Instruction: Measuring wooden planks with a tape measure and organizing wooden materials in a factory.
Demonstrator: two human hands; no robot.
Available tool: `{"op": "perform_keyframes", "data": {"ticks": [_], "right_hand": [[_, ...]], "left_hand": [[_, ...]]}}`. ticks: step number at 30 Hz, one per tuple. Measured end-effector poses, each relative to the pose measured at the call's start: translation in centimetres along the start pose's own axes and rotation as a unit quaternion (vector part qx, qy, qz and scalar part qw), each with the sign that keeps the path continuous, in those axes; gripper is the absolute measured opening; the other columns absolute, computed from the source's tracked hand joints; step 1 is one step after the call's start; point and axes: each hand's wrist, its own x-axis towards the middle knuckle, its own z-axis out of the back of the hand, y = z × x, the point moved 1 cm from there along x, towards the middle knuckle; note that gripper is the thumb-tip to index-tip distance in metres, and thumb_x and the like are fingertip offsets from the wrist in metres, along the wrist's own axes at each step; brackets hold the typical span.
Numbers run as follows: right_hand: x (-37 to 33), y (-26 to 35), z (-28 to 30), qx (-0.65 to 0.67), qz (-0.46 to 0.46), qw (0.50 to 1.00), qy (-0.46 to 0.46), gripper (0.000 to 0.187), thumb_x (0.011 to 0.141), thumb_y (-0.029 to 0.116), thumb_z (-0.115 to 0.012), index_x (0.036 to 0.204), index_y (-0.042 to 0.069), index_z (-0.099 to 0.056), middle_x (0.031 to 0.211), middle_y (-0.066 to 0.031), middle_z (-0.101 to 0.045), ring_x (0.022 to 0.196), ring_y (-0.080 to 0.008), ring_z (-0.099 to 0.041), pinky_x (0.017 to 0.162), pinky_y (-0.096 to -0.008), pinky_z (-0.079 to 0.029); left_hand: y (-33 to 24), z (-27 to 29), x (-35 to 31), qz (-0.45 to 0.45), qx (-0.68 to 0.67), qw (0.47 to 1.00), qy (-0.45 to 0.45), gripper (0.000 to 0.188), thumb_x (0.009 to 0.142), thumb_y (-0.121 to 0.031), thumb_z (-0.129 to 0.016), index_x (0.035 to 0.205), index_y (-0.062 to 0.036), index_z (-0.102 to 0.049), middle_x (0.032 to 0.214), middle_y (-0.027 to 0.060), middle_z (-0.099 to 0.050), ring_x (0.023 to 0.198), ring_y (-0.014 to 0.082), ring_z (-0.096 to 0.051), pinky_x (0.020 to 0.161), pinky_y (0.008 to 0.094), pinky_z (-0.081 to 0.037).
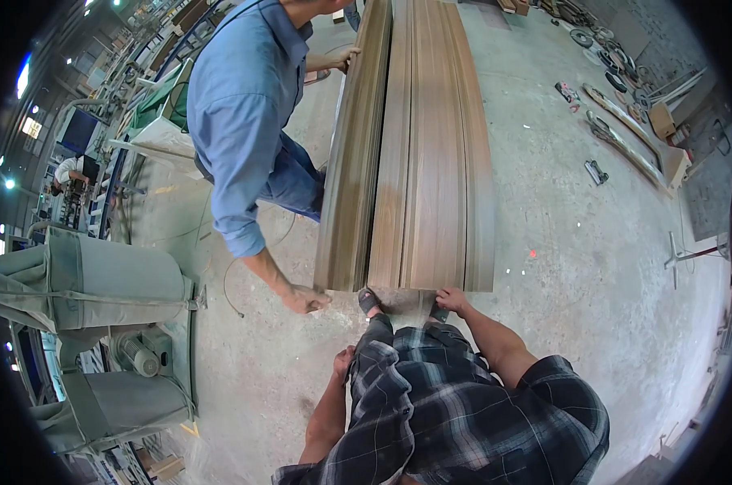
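In upper middle of the view, long brown boards (435, 170), lying side by side and running away from the wearer toward the upper edge. At left of them, parted by a narrow dark gap, darker boards (351, 178), equally long and with a ribbed surface. At the near end of the brown boards, toward their right corner, the right hand (452, 301), with bent fingers touching the end edge; brown boards thus directly ahead of this hand, and for the bigger part to its left. Cannot tell whether pinching the edge or only resting against it. Lower and more to the left, well apart from both groups of boards, the left hand (345, 360), fingers curled inward beside the plaid shirt (463, 412); cannot tell whether holding anything. Darker boards ahead of this left hand.

Just below the near end, between the boards and the wearer's body, a dark sandal (366, 296) on one foot. Along the left side, a co-worker (241, 113) in blue shirt, one hand (346, 58) at the far part of the darker boards, the other hand (305, 300) loosely bent just beside their near corner. Around everything, grey floor (560, 267). Farther left, a machine with a motor (139, 356); farther right, long frame-like pieces (619, 133) on the floor.
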Motion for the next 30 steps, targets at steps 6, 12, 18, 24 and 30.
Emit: {"op": "perform_keyframes", "data": {"ticks": [6,12,18,24,30], "right_hand": [[-0.4,1.5,0.0,0.060,-0.029,0.998,-0.008,0.020,0.073,0.016,-0.056,0.090,0.004,-0.058,0.066,-0.0023,-0.056,0.053,-0.0103,-0.052,0.044,-0.0228,-0.040],[0.1,3.4,-0.1,0.041,-0.015,0.999,-0.005,0.021,0.076,0.017,-0.056,0.093,0.005,-0.057,0.062,-0.0024,-0.054,0.051,-0.0098,-0.051,0.042,-0.0217,-0.039],[0.8,3.8,-1.0,0.050,-0.016,0.999,-0.011,0.018,0.077,0.015,-0.055,0.092,0.005,-0.056,0.065,-0.0025,-0.055,0.052,-0.0096,-0.051,0.042,-0.0212,-0.038],[-0.3,2.8,-1.2,0.067,-0.003,0.998,-0.020,0.027,0.069,0.027,-0.058,0.082,0.003,-0.059,0.065,-0.0109,-0.057,0.056,-0.0181,-0.055,0.056,-0.0292,-0.046],[-2.2,3.0,-0.3,0.075,-0.067,0.995,0.018,0.016,0.074,0.016,-0.056,0.088,0.010,-0.057,0.069,0.0010,-0.055,0.061,-0.0082,-0.053,0.047,-0.0223,-0.039]], "left_hand": [[-3.6,0.1,0.3,0.030,0.088,0.987,-0.134,0.040,0.080,-0.035,-0.049,0.096,0.0010,-0.057,0.077,0.0084,-0.057,0.072,0.0160,-0.055,0.060,0.0267,-0.044],[-7.0,0.1,0.3,0.067,-0.014,0.984,-0.167,0.049,0.077,-0.035,-0.051,0.114,-0.0029,-0.046,0.085,0.0034,-0.051,0.067,0.0144,-0.054,0.048,0.0252,-0.042],[-7.1,0.1,0.3,0.048,-0.031,0.986,-0.157,0.047,0.078,-0.035,-0.051,0.113,-0.0041,-0.048,0.081,0.0021,-0.050,0.067,0.0126,-0.054,0.048,0.0245,-0.042],[-5.5,-0.2,-0.5,0.080,-0.057,0.986,-0.136,0.047,0.077,-0.034,-0.053,0.111,-0.0023,-0.049,0.082,0.0030,-0.050,0.066,0.0132,-0.053,0.050,0.0242,-0.042],[-4.8,-1.1,-1.4,0.099,-0.048,0.980,-0.166,0.036,0.077,-0.031,-0.053,0.092,0.0014,-0.056,0.072,0.0034,-0.051,0.061,0.0120,-0.051,0.051,0.0232,-0.041]]}}
